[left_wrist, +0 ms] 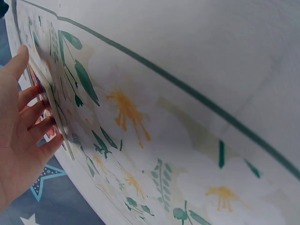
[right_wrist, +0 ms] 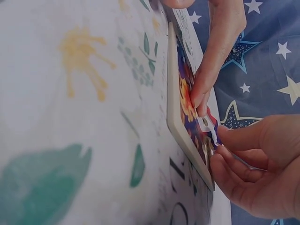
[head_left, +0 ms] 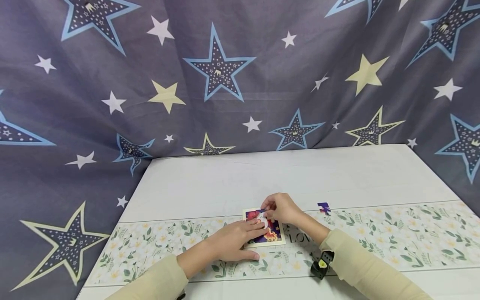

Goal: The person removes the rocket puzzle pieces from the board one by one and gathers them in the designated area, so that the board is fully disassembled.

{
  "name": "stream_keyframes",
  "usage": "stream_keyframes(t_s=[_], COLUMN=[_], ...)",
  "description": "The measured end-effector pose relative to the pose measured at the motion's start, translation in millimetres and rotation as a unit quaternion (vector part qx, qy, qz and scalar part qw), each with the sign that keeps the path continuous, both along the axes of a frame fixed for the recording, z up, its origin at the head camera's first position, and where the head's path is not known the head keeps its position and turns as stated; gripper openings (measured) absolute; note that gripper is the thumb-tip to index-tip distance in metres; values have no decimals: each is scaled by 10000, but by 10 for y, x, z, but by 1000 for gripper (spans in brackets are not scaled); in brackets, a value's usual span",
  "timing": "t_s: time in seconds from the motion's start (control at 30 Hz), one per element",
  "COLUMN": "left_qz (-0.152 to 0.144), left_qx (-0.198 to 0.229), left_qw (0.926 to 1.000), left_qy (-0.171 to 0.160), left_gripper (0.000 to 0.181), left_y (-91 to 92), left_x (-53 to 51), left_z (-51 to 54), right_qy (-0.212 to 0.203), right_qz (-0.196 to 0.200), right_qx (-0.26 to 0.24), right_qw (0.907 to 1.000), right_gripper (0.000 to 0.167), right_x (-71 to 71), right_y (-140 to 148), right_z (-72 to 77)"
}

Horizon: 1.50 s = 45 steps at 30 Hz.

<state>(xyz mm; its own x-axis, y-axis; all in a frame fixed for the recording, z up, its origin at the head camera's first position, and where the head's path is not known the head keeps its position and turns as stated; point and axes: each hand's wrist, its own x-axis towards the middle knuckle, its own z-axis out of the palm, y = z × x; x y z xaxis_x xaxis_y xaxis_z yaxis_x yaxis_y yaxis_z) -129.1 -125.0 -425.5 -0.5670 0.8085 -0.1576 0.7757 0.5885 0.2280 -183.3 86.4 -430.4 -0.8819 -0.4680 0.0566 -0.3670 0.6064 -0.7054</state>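
Note:
A small framed jigsaw puzzle [head_left: 273, 236] with a cream border and a colourful picture lies on the table in the head view. My left hand [head_left: 234, 239] rests on its left part with fingers stretched out and covers some of the picture. In the left wrist view the fingers of that hand [left_wrist: 28, 126] reach over the frame's edge. At the puzzle's far side my right hand [head_left: 283, 208] pinches a puzzle piece [right_wrist: 213, 127] between thumb and fingers. The right wrist view shows this piece slightly raised and tilted, close to the left fingertips.
One loose purple and red puzzle piece [head_left: 324, 208] lies to the right, beyond my right forearm. A floral strip [head_left: 390, 233] with printed lettering crosses the white table [head_left: 292, 175]. Behind the table hangs a grey star-patterned curtain [head_left: 262, 91].

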Motion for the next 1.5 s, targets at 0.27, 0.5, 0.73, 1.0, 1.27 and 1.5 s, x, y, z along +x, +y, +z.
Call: stream_keyframes(t_s=[0.27, 0.5, 0.73, 1.0, 1.27, 1.5], left_qz=[-34, -36, -61, -19, 12, -5], left_qx=[11, 64, 111, 61, 69, -22], left_qw=[10000, 10000, 9999, 10000, 10000, 10000], left_qy=[24, 10, 31, -8, -47, 1], left_gripper=[66, 66, 66, 67, 67, 66], left_y=[-8, -11, -11, -10, -4, -6], left_x=[12, 14, 5, -14, -12, -7], left_z=[1, 0, -3, -12, -6, -6], right_qy=[79, 12, 36, -183, -212, -650], right_qz=[-66, -59, -143, -412, -729, -1084], right_qx=[1, -96, -259, -336, -283, -251], right_qw=[9999, 9999, 9996, 9984, 9967, 9917], right_gripper=[5, 5, 5, 6, 6, 7], right_x=[6, -8, -23, -59, -95, -87], right_y=[4, 9, 20, 56, 238, 457], right_z=[-13, -28, -48, -17, -20, -52])
